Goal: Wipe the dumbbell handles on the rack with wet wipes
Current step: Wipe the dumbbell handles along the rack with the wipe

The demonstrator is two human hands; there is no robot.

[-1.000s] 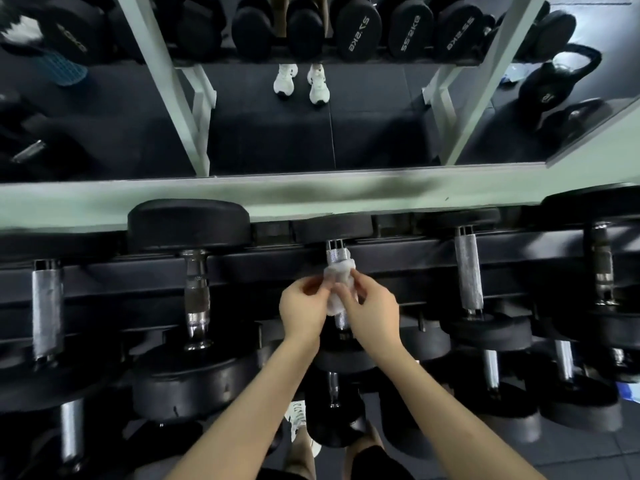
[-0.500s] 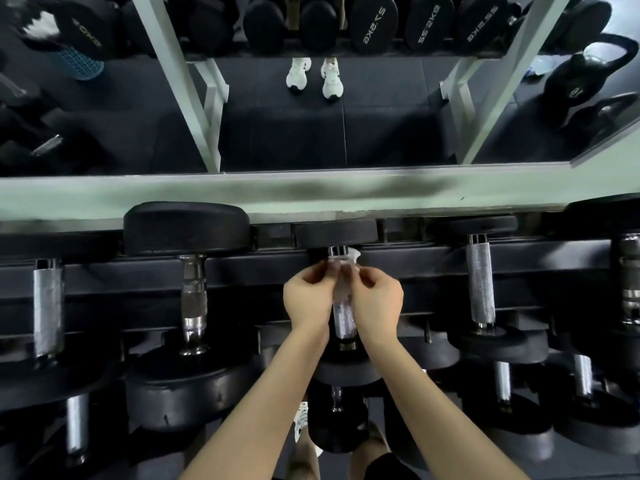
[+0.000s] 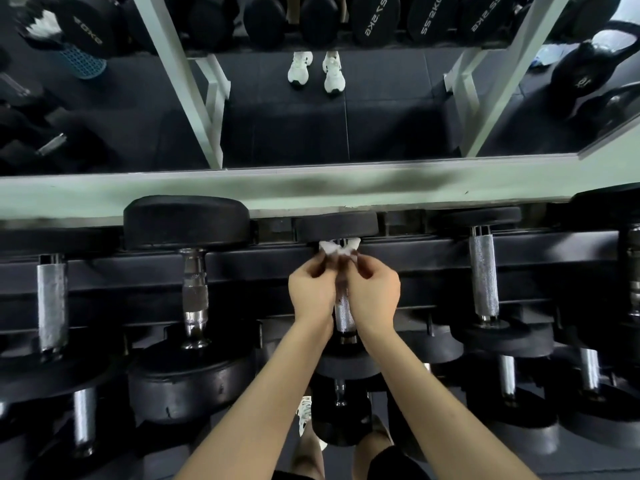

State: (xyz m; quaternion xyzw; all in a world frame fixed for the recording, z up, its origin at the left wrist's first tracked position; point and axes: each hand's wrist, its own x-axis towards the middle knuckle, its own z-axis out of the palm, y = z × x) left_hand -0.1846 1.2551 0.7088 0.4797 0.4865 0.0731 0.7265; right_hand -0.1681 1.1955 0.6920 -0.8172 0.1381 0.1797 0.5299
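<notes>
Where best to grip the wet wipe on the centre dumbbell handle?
Pinch its two loose ends, left hand and right hand from opposite sides: the wet wipe loops the dumbbell handle at its far end, tails sticking out both ways.

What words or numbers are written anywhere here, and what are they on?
"57.5KG", reversed, on a reflected dumbbell end.
Two ends beside it: numbers ending "KG", digits unclear.
Print on the far-left reflected weight: blurred.
Kettlebell mark: blurred.
</notes>
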